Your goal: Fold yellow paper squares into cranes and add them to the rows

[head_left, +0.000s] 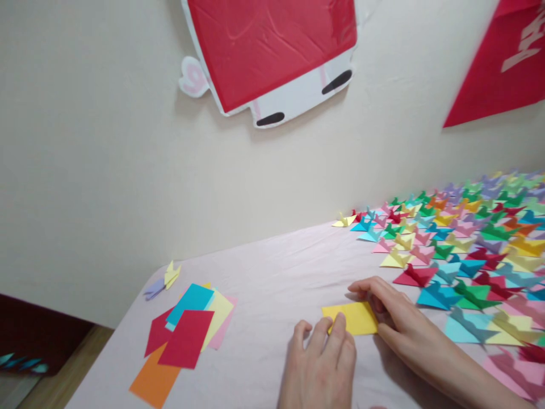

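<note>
A yellow paper rectangle lies on the cloth-covered table between my two hands. My left hand is at its left end, fingers bent and fingertips pressing on the paper's left part; the thumb is hidden. On the other side, my right hand holds the right edge between thumb and fingers, with the index finger reaching out above the paper's far side. Part of the paper is hidden by the fingers of both hands.
Rows of folded paper cranes in many colours cover the table's right side. Loose sheets, including a red sheet and an orange sheet, lie at left. Behind them sit a yellow folded piece and a purple one. A wall borders the back.
</note>
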The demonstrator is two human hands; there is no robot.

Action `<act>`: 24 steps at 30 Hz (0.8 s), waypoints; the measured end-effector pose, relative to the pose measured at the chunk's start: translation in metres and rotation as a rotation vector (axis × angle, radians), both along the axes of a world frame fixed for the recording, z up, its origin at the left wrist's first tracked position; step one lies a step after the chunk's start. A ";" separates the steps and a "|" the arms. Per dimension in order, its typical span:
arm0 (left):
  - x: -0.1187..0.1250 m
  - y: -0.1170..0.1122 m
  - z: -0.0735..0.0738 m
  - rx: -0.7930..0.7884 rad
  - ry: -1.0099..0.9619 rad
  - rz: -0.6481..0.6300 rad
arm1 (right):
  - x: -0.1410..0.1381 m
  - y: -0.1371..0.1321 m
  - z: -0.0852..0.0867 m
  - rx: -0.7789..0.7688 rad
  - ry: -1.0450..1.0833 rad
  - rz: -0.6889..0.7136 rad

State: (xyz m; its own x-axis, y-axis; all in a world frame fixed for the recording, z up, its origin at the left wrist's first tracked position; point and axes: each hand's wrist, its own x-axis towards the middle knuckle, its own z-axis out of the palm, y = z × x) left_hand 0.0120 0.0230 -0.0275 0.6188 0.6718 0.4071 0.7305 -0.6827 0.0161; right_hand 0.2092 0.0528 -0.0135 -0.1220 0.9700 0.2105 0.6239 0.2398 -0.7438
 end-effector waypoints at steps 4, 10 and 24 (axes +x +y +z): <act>0.002 0.006 0.020 -0.267 -0.206 0.002 | -0.007 -0.003 0.003 -0.015 0.031 -0.059; 0.024 0.012 0.039 -0.483 -0.404 0.274 | -0.017 -0.008 0.011 0.061 -0.134 -0.009; 0.032 0.016 0.039 -0.511 -0.400 0.370 | -0.014 -0.007 0.007 0.107 -0.187 0.013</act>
